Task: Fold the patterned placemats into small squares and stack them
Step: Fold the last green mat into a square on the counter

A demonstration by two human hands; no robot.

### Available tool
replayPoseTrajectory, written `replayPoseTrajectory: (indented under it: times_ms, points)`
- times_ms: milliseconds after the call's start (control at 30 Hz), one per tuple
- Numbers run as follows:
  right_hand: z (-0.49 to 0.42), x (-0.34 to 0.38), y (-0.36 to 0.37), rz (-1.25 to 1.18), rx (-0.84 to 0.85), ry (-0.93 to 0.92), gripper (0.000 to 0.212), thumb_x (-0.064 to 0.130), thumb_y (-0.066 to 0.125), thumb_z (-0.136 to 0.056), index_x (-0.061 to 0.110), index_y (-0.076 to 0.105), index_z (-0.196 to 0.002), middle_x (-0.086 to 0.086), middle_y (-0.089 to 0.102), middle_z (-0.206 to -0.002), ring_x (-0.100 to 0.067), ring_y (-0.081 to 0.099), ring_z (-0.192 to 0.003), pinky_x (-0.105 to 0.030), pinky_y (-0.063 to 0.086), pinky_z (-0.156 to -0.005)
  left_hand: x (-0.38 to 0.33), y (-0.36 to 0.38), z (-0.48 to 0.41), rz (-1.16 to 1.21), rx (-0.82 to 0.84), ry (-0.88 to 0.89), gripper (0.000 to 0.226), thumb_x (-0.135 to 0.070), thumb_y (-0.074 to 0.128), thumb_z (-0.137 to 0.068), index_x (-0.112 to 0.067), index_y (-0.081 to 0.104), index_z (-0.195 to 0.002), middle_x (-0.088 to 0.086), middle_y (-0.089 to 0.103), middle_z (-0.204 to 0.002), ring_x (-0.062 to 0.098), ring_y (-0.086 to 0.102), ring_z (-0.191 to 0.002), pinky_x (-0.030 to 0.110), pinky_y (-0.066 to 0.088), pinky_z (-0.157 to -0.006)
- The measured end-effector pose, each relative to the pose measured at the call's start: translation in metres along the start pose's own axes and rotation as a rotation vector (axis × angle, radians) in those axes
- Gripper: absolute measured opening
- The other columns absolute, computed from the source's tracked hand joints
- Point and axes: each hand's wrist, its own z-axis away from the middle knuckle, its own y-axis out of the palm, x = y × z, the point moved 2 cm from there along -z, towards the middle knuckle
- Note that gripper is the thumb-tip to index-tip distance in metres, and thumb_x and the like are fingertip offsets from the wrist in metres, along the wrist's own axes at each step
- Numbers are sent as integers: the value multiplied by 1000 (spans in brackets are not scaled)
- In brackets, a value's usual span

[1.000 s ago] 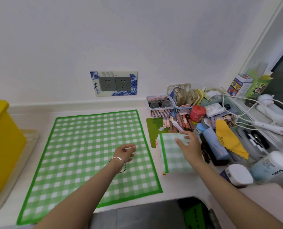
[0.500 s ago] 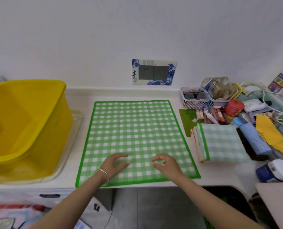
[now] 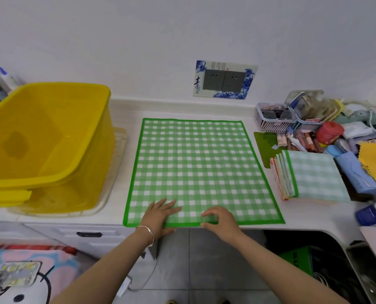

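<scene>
A green-and-white checked placemat (image 3: pixel 196 167) lies fully open and flat on the white worktop (image 3: pixel 303 216), with its green border showing on all four sides. Both hands are at its 6 o'clock edge.

The left hand (image 3: pixel 158 213), with a thin bracelet (image 3: pixel 148 232) on its wrist, lies palm down on the cloth. Its grip is wide: the fingers are straight and spread towards 1 o'clock and hold nothing.

The right hand (image 3: pixel 221 218) is just beside it, at its 3 o'clock. Its fingers are arched with the tips on the checks, and the thumb lies along the border at the worktop's lip. I cannot tell whether this grip actually pinches the hem or only rests on it.

At 3 o'clock of the open mat, close to it but not touching, is a stack of folded placemats (image 3: pixel 314 178). The top one is a green check square, and the layered edges face the mat.

Around the stack, from 12 to 3 o'clock, is clutter:
- a dark green card (image 3: pixel 265 141)
- a pink basket (image 3: pixel 272 121)
- a red tin (image 3: pixel 329 132)
- a blue pouch (image 3: pixel 356 172)
- a yellow cloth (image 3: pixel 373 159)

At 9 o'clock of the mat a yellow plastic tub (image 3: pixel 46 128) stands tilted on a clear tray. At 12 o'clock a double wall socket (image 3: pixel 225 80) with a blue-and-white surround is on the wall.
</scene>
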Motion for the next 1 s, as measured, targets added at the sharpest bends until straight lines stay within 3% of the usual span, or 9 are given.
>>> replayPoseTrajectory:
  times_ms: [100, 167, 267, 400, 533, 667, 800, 1000]
  points:
    - [3, 1, 1, -12, 0, 2, 22, 24, 79, -73, 29, 67, -90, 13, 59, -97, -6, 54, -99, -8, 35, -82, 2, -3, 3, 78, -73, 42, 59, -55, 55, -80, -33, 48, -134, -3, 36, -147, 27, 26, -140, 39, 19, -113]
    - [3, 2, 1, -16, 11, 9, 21, 26, 79, -74, 29, 67, -91, 11, 59, -99, -6, 54, -98, -5, 35, -80, 3, -5, 4, 155, -82, 30, 67, -67, 38, -73, -28, 61, -122, -2, 47, -140, 25, 33, -137, 29, 23, -111]
    - [3, 7, 0, 17, 30, 1, 21, 28, 79, -73, 27, 68, -91, 7, 59, -99, -8, 54, -93, -10, 38, -80, 3, -12, 3, 317, -66, -61, 39, -50, 58, -84, -23, 71, -108, -7, 56, -131, 16, 36, -134, 16, 26, -103]
    - [-2, 13, -6, 77, 45, 23, 21, 30, 76, -76, 21, 71, -94, 7, 62, -94, -10, 55, -86, -20, 45, -78, 2, -33, -6, 409, 7, -72, 23, -32, 63, -88, -17, 74, -100, -2, 69, -111, 15, 56, -114, 23, 42, -94]
    - [-12, 31, -23, 103, 74, -1, 20, 29, 72, -81, 11, 74, -91, 1, 69, -87, -10, 57, -77, -26, 47, -77, 2, -66, -13, 390, 71, -46, 24, -32, 63, -87, -14, 74, -97, -3, 71, -105, 10, 63, -97, 22, 47, -85]
    - [-25, 58, -50, 120, 68, -73, 20, 28, 70, -83, 9, 73, -89, 0, 69, -84, -10, 59, -78, -21, 45, -74, 3, -104, -28, 224, 39, -6, 28, -41, 59, -88, -16, 74, -92, -2, 71, -97, 16, 64, -90, 25, 49, -79]
    - [-47, 80, -77, 139, 37, -91, 20, 28, 70, -83, 13, 72, -95, 6, 66, -90, -8, 59, -85, -18, 44, -81, -4, -141, -47, -102, -135, 49, 34, -49, 51, -91, -22, 71, -97, -2, 70, -96, 19, 62, -88, 26, 43, -75]
    - [-94, 93, -105, 240, 33, -138, 14, 31, 69, -84, 18, 70, -83, 4, 67, -83, -15, 61, -82, -28, 48, -79, -1, -156, -71, -107, -444, 106, 41, -48, 53, -88, -22, 62, -119, 0, 67, -111, 23, 58, -104, 32, 39, -90]
